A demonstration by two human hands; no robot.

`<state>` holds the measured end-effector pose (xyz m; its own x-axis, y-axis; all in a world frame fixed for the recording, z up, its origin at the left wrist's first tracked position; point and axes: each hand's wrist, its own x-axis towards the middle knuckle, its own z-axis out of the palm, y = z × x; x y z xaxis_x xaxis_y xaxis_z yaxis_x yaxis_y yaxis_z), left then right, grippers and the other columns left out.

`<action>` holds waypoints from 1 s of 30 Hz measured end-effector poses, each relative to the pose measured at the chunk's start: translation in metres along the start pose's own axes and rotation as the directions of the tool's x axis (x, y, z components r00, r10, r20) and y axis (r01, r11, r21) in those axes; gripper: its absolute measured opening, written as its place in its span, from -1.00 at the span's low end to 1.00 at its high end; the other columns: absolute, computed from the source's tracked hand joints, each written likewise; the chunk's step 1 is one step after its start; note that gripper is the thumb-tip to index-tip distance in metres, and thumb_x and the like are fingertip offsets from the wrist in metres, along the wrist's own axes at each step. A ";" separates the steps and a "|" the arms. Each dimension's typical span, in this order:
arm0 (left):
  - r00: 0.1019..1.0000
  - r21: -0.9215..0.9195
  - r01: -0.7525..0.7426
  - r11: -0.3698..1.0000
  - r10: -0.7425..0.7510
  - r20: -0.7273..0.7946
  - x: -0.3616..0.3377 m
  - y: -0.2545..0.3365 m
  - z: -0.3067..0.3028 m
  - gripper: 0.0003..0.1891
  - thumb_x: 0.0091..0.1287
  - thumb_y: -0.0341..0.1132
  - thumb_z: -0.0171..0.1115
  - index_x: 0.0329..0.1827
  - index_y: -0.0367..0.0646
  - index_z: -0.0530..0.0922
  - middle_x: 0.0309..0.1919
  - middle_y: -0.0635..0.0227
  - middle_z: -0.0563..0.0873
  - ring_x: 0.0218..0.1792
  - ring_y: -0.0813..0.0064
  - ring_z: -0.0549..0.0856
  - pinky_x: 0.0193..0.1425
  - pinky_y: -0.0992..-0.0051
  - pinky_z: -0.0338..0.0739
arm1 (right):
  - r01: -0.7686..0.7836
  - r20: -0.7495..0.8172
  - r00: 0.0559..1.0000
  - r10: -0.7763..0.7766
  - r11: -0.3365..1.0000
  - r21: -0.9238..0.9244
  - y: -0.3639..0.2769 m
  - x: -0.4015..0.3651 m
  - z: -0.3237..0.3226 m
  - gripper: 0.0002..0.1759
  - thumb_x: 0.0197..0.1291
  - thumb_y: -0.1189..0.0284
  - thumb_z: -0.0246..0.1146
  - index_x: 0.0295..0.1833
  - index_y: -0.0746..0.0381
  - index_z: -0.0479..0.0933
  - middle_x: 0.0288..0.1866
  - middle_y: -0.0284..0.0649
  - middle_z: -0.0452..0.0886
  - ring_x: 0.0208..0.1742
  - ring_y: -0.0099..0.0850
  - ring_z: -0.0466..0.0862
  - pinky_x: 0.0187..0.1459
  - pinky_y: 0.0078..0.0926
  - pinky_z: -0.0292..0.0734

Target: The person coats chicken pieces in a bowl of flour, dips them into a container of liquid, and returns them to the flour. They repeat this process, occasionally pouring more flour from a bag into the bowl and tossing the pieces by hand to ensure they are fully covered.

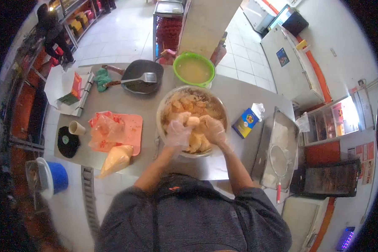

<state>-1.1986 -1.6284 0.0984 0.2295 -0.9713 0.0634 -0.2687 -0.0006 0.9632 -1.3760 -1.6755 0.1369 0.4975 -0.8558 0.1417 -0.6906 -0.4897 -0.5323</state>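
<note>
A large round metal bowl (160,110) holds an orange-brown, lumpy mixture (199,142). My left hand (178,133), in a clear plastic glove, is over the left part of the bowl. Its fingers are closed around one end of a small pale piece (192,121). Across from it, my right hand (213,129), also in a clear glove, has its curled fingers at the piece's right side. Both hands are above the mixture, close together. Whether the right fingers press on the piece is too small to tell.
Behind the bowl stands a green-rimmed basin (193,69) of cloudy liquid. Left are a black pan (141,84) with a spatula, a pink board (134,131), a filled plastic bag (117,159) and a cup (76,127). Right are a blue-yellow box (246,123) and a metal tray (258,156) with a strainer.
</note>
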 end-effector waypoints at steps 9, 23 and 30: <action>0.987 0.352 -0.162 0.922 0.147 0.070 -0.014 0.009 0.028 -0.60 0.34 -0.15 0.30 0.11 -0.24 0.59 -0.29 -0.01 0.74 -0.27 0.11 0.73 -0.09 0.18 0.63 | -0.003 0.226 0.973 -0.050 0.974 0.226 0.011 0.002 -0.015 -0.46 0.17 0.49 0.34 0.31 0.16 0.49 0.25 -0.08 0.62 0.32 -0.11 0.56 0.36 -0.22 0.43; 0.976 0.847 -0.120 0.517 -0.095 0.196 0.089 -0.204 0.019 -0.71 0.18 -0.32 0.28 -0.08 -0.31 0.66 -0.16 -0.04 0.74 -0.06 0.00 0.74 0.05 0.19 0.64 | 0.145 -0.063 0.987 -0.148 0.643 0.752 0.080 0.029 -0.037 -0.70 0.32 0.52 0.26 0.15 0.27 0.61 0.04 -0.22 0.72 0.03 -0.42 0.67 0.04 -0.40 0.58; 0.912 0.874 -0.320 0.366 -0.131 0.389 0.068 -0.110 -0.004 -0.67 0.10 -0.38 0.28 -0.06 -0.29 0.66 -0.11 -0.05 0.70 -0.01 0.11 0.72 0.09 0.27 0.63 | 0.232 -0.101 0.972 -0.211 0.814 0.532 0.060 0.134 -0.099 -0.61 0.36 0.38 0.28 0.24 0.28 0.56 0.03 -0.19 0.71 0.01 -0.42 0.68 0.02 -0.43 0.59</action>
<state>-1.1495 -1.6939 -0.0026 -0.1197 -0.9781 -0.1704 -0.9892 0.1028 0.1044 -1.4025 -1.8358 0.2065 0.5763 -0.7456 0.3345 -0.1674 -0.5084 -0.8447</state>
